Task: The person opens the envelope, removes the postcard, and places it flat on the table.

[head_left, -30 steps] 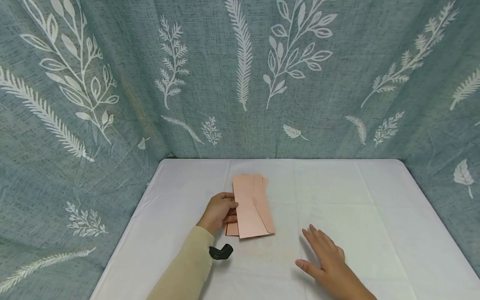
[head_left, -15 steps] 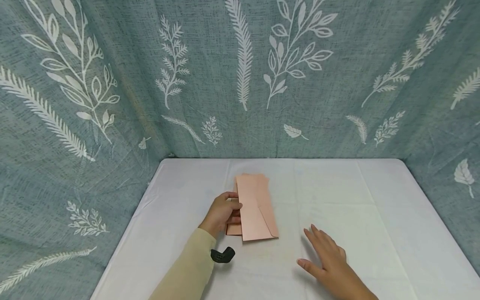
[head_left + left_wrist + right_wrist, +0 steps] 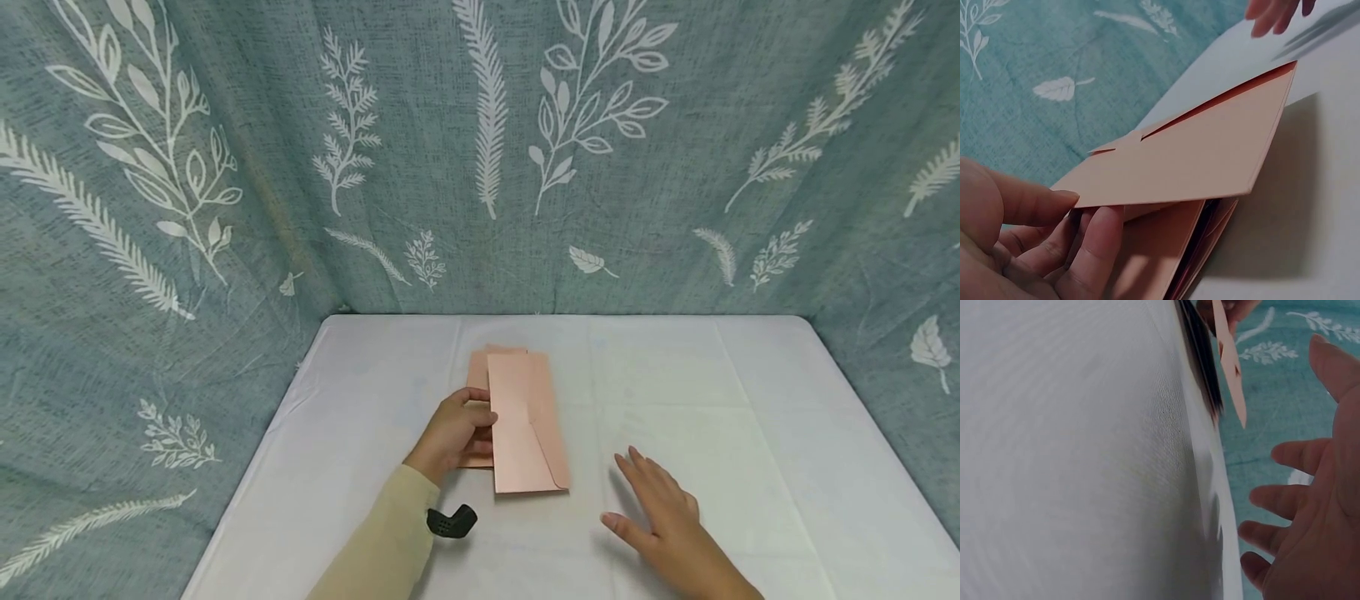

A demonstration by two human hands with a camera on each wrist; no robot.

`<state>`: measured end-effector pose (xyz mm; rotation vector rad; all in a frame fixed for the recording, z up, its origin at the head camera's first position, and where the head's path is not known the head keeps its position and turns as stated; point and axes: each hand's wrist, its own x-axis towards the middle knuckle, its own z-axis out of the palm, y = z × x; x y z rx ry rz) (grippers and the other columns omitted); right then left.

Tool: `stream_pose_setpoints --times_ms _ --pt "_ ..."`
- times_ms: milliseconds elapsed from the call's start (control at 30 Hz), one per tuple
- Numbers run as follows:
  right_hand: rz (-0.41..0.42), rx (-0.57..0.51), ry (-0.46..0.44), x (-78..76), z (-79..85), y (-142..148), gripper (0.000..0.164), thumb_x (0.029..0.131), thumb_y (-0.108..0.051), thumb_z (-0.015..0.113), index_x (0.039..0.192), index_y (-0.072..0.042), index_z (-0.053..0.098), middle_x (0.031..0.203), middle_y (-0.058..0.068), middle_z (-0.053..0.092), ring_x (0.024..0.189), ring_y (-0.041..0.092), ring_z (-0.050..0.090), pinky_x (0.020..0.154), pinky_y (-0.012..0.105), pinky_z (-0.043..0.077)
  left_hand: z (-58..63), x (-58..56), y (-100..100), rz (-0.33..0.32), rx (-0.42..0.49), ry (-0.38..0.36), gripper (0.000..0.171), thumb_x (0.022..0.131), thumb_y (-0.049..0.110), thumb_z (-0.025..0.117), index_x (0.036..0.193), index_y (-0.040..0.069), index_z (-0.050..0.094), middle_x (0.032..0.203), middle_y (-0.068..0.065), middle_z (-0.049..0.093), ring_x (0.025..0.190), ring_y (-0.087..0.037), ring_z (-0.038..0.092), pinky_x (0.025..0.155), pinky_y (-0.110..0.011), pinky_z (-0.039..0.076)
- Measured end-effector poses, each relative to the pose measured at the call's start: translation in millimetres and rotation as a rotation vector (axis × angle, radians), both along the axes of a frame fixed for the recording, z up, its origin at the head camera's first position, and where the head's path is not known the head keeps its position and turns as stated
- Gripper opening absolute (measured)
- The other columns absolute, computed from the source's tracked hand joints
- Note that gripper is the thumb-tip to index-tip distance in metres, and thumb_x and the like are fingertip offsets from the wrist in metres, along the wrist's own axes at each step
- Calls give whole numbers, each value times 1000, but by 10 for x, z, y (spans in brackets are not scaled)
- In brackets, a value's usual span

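My left hand pinches a peach-pink envelope by its left long edge, thumb on top and fingers beneath. In the left wrist view the held envelope is tilted, raised over more pink envelopes, with its flap seam showing. Those lower envelopes lie on the table, partly covered by the held one and the hand. To the right, my right hand hovers over the cloth with its fingers spread and nothing in it; the right wrist view shows its relaxed fingers apart from the envelopes.
A white cloth covers the table. Behind and on both sides hangs a blue-green curtain with white leaf prints. A small black device is at the left sleeve's cuff.
My left hand has carried the top envelope to the right and slightly toward me, so more of the lower envelopes' upper left shows. The right hand has barely moved.
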<state>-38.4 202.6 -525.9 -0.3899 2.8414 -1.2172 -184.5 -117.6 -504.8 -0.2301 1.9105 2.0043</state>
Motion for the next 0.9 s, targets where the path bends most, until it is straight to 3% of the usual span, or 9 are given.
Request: stream_pose_setpoints --times_ms 400,600,900 --pt "-14 15 19 7 13 38 77 106 -46 71 169 -12 40 174 18 31 156 49 26 105 73 21 86 154 92 -70 37 -32 40 101 2 68 139 3 56 102 -12 74 75 -19 72 60 -32 61" --pt "-20 19 22 17 21 60 77 106 -45 71 169 -12 40 174 19 32 156 49 25 105 75 21 63 250 157 -104 50 -5 39 99 1 68 136 1 56 101 -12 73 73 -18 70 56 -29 59" --pt "-27 17 7 23 35 86 77 107 -45 70 169 -12 39 175 19 30 157 50 24 104 74 22 28 451 264 -155 70 0 39 99 2 70 135 -1 56 113 -14 70 79 -20 70 57 -29 58"
